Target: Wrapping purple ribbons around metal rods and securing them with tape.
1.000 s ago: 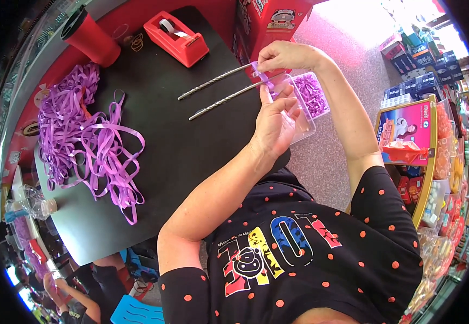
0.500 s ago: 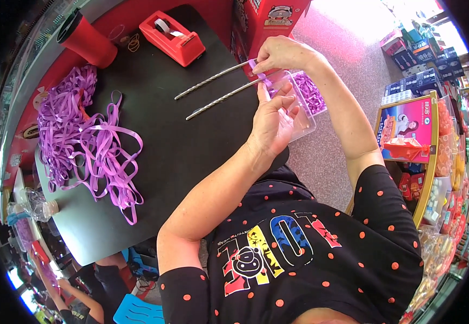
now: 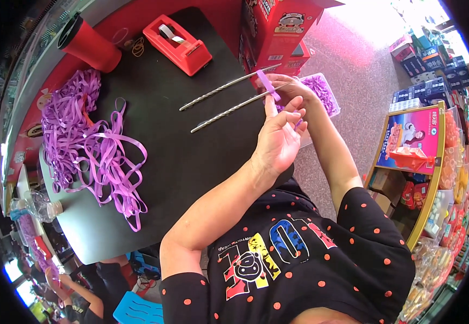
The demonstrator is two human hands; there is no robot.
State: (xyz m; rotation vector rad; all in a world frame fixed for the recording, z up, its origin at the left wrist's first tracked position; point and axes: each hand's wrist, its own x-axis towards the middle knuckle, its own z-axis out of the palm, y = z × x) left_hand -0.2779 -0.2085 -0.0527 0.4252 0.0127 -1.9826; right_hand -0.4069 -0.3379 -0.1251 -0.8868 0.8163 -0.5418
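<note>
Two spiral-fluted metal rods [image 3: 229, 112] reach side by side past the table's right edge. A flat purple ribbon [image 3: 265, 81] spans both near their right ends. My left hand [image 3: 279, 132] is palm up below the lower rod, a fingertip pressed to the ribbon's lower end and the other fingers loosely curled. Behind the rods is my right hand [image 3: 296, 89], its fingers closed at the ribbon and partly hidden by it. Beyond my hands, a clear plastic box [image 3: 336, 108] holds many short purple ribbon pieces; my right wrist covers part of it.
A heap of purple ribbon [image 3: 91, 146] lies on the left of the black table [image 3: 164, 178]. A red tape dispenser [image 3: 183, 46] and a red cup [image 3: 91, 46] stand at the back. Red cartons [image 3: 272, 32] and a display shelf [image 3: 407, 156] are to the right.
My right hand has gone from above the upper rod to behind the rods, lower down. The ribbon now lies plainly across both rods. The whole view has shifted slightly.
</note>
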